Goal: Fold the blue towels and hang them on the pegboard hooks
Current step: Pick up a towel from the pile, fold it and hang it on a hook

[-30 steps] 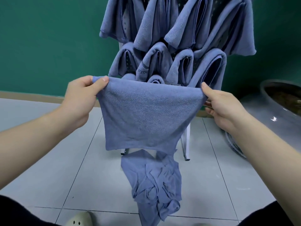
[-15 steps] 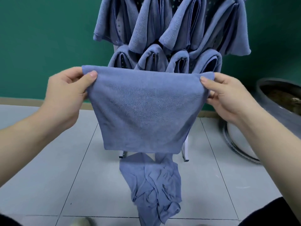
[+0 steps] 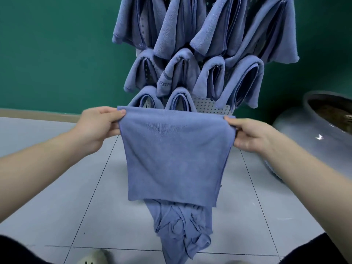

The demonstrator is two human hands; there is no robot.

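Left hand (image 3: 95, 128) and right hand (image 3: 251, 136) each pinched top corner of folded blue towel (image 3: 175, 159), grip tight. Towel hung before pegboard (image 3: 211, 106).

Even soft light, slight blur, wide-angle edges

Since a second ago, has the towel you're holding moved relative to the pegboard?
Yes. The held towel now hangs lower against the pegboard: its top edge covered the third row of hung towels before, and now sits at their lower part, exposing bare board.
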